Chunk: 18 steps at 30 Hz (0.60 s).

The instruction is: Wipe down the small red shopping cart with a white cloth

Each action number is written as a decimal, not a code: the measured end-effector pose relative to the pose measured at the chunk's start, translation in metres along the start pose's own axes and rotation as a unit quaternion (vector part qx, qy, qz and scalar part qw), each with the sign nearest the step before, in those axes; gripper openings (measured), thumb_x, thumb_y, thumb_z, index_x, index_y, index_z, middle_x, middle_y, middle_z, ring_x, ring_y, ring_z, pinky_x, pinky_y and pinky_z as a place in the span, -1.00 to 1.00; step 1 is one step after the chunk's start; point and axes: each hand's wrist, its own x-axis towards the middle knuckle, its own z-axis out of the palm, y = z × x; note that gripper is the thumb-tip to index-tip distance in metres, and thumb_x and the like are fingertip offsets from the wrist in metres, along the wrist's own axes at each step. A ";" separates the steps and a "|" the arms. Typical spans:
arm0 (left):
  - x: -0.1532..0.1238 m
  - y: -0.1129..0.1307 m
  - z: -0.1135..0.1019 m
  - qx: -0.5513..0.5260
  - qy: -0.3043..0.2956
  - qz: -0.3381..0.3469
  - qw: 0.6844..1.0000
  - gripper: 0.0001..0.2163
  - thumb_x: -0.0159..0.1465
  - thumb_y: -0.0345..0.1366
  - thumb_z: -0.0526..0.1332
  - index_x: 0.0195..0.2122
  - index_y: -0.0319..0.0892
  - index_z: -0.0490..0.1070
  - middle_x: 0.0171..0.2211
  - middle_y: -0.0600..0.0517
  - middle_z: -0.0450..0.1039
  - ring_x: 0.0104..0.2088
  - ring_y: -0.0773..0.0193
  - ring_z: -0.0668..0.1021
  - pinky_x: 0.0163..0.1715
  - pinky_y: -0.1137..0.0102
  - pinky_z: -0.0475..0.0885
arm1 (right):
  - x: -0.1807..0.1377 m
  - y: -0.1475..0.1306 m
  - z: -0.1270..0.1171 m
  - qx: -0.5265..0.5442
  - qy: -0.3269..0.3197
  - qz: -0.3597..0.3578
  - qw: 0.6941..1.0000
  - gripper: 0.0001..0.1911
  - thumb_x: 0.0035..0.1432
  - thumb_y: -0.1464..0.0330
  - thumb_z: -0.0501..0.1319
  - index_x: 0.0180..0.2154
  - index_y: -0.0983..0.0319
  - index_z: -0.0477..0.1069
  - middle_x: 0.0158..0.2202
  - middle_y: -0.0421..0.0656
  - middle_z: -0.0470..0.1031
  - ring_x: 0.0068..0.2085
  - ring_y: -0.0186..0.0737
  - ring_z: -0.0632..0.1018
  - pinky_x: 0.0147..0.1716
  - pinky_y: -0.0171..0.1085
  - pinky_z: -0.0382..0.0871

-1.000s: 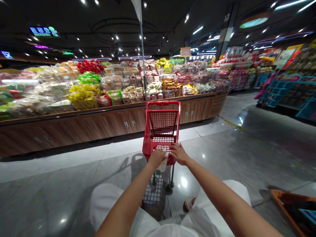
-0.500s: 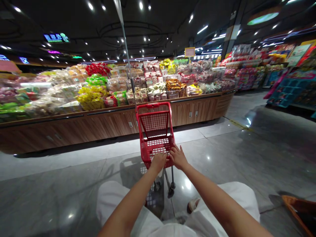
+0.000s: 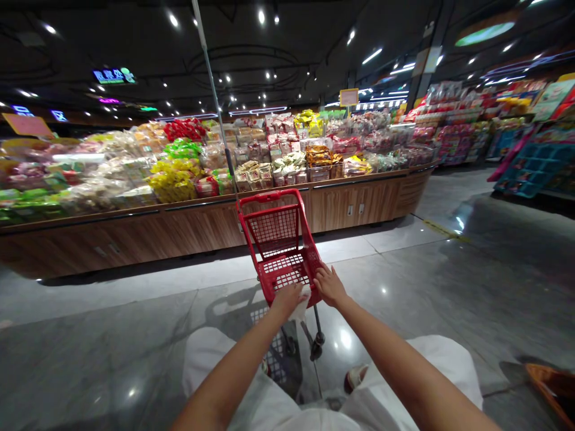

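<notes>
A small red plastic shopping cart (image 3: 281,261) stands in front of me, tilted a little to the left, its mesh basket facing me. At its near edge, my left hand (image 3: 286,300) is closed on a thin white cloth or tissue (image 3: 300,306), which hangs down over the rim. My right hand (image 3: 330,285) grips the cart's near right corner, its fingers curled over the edge. Below the basket, a dark wheel (image 3: 318,340) shows on a thin leg. A grey pole (image 3: 213,90) rises from the cart's far left side.
Beyond the cart runs a long wooden display counter (image 3: 197,230) heaped with packaged snacks. Blue racks (image 3: 523,161) stand at the right. An orange basket (image 3: 545,383) is on the floor at lower right. My white-clothed knees flank the cart on the grey tiled floor (image 3: 135,335).
The cart has tipped to the left, its pole leaning further. My right hand has moved slightly right along the corner. More of the white cloth shows beneath my left hand.
</notes>
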 end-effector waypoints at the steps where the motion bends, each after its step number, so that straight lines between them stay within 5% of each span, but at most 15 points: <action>1: 0.006 0.014 0.000 -0.002 0.006 -0.017 1.000 -0.72 0.30 -0.14 0.12 -0.05 -0.17 0.32 -0.16 -0.10 0.49 -0.12 0.14 0.53 -0.21 0.35 0.38 | 0.000 0.000 0.000 -0.001 -0.003 -0.001 1.000 -0.66 0.33 0.34 -0.11 -0.12 0.24 0.40 0.06 -0.05 0.37 0.32 -0.17 0.01 0.25 0.00 -0.11; 6: 0.019 0.041 -0.001 0.003 0.039 -0.026 0.999 -0.74 0.33 -0.13 0.05 -0.12 -0.19 0.37 -0.24 -0.10 0.51 -0.20 0.13 0.55 -0.28 0.33 0.40 | -0.002 0.010 -0.008 -0.020 -0.017 -0.005 1.000 -0.65 0.35 0.32 -0.13 -0.10 0.23 0.39 0.09 -0.05 0.36 0.32 -0.20 0.02 0.23 0.02 -0.06; 14: -0.039 -0.030 0.016 0.073 0.162 0.014 0.984 -0.81 0.29 -0.19 0.14 -0.15 -0.14 0.41 -0.25 -0.04 0.50 -0.15 0.16 0.49 0.08 0.11 0.22 | 0.001 0.009 -0.021 -0.023 -0.051 0.037 0.998 -0.61 0.36 0.28 -0.17 -0.09 0.18 0.40 0.13 -0.07 0.32 0.33 -0.20 -0.03 0.22 0.15 -0.14; 18: -0.038 -0.031 0.018 0.074 0.146 -0.025 0.986 -0.82 0.26 -0.19 0.18 -0.20 -0.15 0.42 -0.27 -0.03 0.50 -0.16 0.14 0.49 0.11 0.08 0.19 | 0.000 -0.005 -0.016 -0.015 -0.049 0.049 0.997 -0.60 0.36 0.28 -0.17 -0.03 0.21 0.37 0.14 -0.02 0.30 0.34 -0.17 -0.07 0.21 0.15 -0.10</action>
